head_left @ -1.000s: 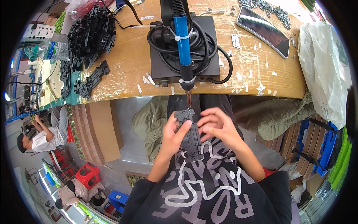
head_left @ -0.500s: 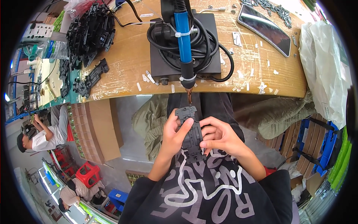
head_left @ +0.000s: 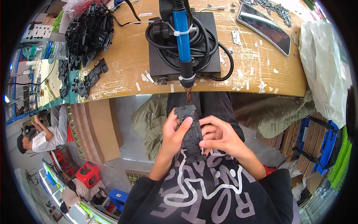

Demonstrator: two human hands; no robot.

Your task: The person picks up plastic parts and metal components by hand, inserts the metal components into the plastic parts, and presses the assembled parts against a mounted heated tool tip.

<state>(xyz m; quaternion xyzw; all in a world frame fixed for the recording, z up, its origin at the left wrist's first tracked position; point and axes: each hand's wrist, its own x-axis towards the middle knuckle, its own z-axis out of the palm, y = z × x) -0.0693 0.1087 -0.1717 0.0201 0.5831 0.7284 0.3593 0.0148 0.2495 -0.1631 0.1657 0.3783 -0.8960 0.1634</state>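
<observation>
A long black moulded plastic part [head_left: 192, 141] is held upright before my chest, below the table's front edge. My left hand [head_left: 174, 132] grips its upper left side, thumb pressed on the face. My right hand [head_left: 220, 137] pinches its right edge between thumb and curled fingers; whether a small piece is also in them is hidden. Just above the part's top end hangs a fixed blue-and-black tool [head_left: 182, 41] like a soldering iron, with a copper-coloured tip [head_left: 188, 96]. That tip is at or very near the part's top edge; contact cannot be made out.
Behind the tool stands a black box [head_left: 209, 28] with coiled cable. A heap of similar black parts [head_left: 89, 35] lies at the table's left. To the right are a phone [head_left: 264, 28], a pile of screws [head_left: 278, 13] and a white bag [head_left: 322, 71]. Two people sit far left.
Almost nothing differs. The whole view has shifted very slightly, while both hands keep the same hold on the black plastic part beneath the tip.
</observation>
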